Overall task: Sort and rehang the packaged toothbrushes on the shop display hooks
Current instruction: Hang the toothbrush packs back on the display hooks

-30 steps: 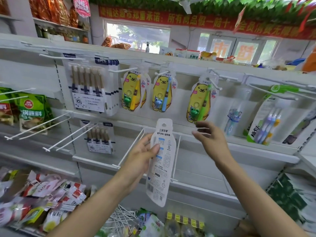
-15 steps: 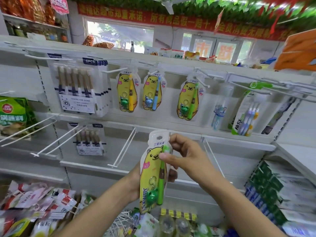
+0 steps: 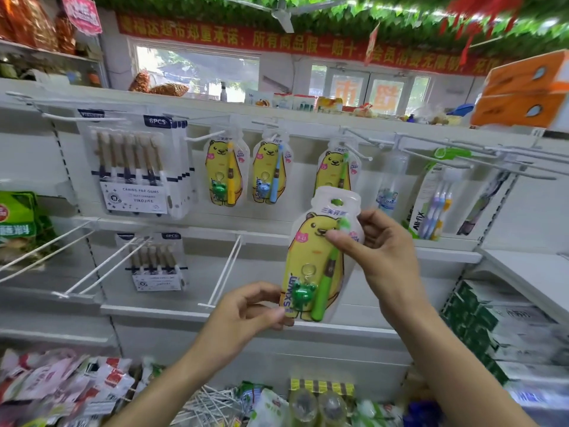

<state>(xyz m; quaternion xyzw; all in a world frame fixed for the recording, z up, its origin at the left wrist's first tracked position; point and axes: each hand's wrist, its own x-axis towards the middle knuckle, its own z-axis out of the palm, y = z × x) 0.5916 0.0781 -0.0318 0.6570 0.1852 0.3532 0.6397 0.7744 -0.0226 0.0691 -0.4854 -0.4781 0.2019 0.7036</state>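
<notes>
I hold a yellow bear toothbrush pack (image 3: 311,260) with a green brush and a green frog charm, front side facing me. My right hand (image 3: 378,245) pinches its upper right part near the brush head. My left hand (image 3: 246,306) pinches its lower left corner. Its hang hole is at the top, below and in front of the hooks. Three like packs hang on the upper row: one with a yellow brush (image 3: 226,171), one with a blue brush (image 3: 270,169), and one with a green brush (image 3: 337,163), partly hidden behind the held pack.
Six-brush packs (image 3: 135,167) hang upper left, a smaller one (image 3: 155,263) below. Bare white hooks (image 3: 224,272) jut out from the lower rail. Other toothbrush packs (image 3: 431,204) hang at right. Loose packets (image 3: 55,386) and spare hooks (image 3: 209,405) lie below. Stacked boxes (image 3: 508,340) sit lower right.
The pack was turned from its white back to its yellow front. My right hand came down onto it and lifted it up and right; my left hand shifted to its lower corner.
</notes>
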